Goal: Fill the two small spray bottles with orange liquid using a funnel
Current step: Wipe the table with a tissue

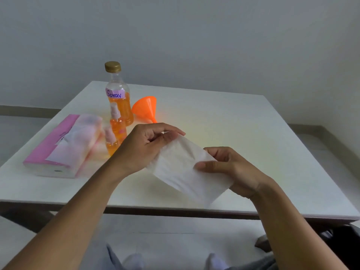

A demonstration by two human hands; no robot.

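While left hand (pixel 145 148), right hand (pixel 231 170) pinch tissue (pixel 180 172) edges

Taller spray bottle (pixel 117 125) and shorter spray bottle (pixel 111 142) stand upright on the desk (pixel 224 121), sprayers fitted, both holding orange liquid. Behind them is the large bottle (pixel 118 94), gold-capped and labelled "Spray". The orange funnel (pixel 145 108) lies on its side beside it.

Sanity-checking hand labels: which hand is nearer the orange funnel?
Left. The left hand sits just in front of the funnel, near its spout, pinching the tissue. The right hand is farther right and closer to the person, holding the tissue's other side.
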